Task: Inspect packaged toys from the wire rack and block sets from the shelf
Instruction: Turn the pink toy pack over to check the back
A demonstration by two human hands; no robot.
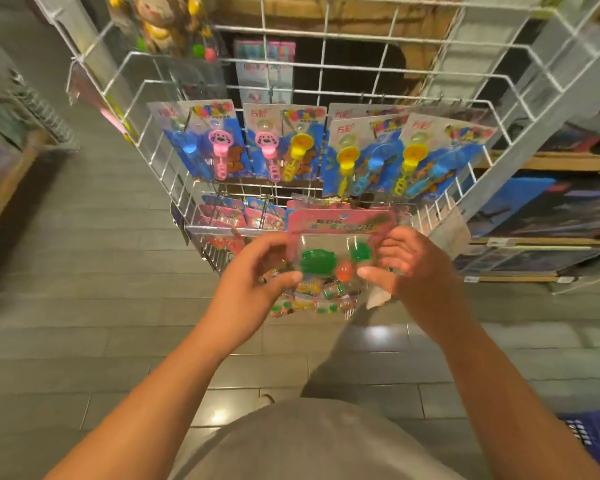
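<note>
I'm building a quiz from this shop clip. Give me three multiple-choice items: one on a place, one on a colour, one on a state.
1. Where do the blue-backed toy cards hang?
A. On the wire rack
B. On a wooden shelf
C. On the floor

2. What colour is the largest toy in the held pack?
A. Purple
B. Green
C. White

3. How is the pack held?
A. One hand only
B. Both hands, one at each side
C. Not held, it hangs on a hook

Answers:
1 A: the cards hang in a row from the wire rack.
2 B: a green piece shows through the clear blister, beside a smaller orange one.
3 B: the left hand grips the left edge and the right hand the right edge, fingers curled round it.
</note>
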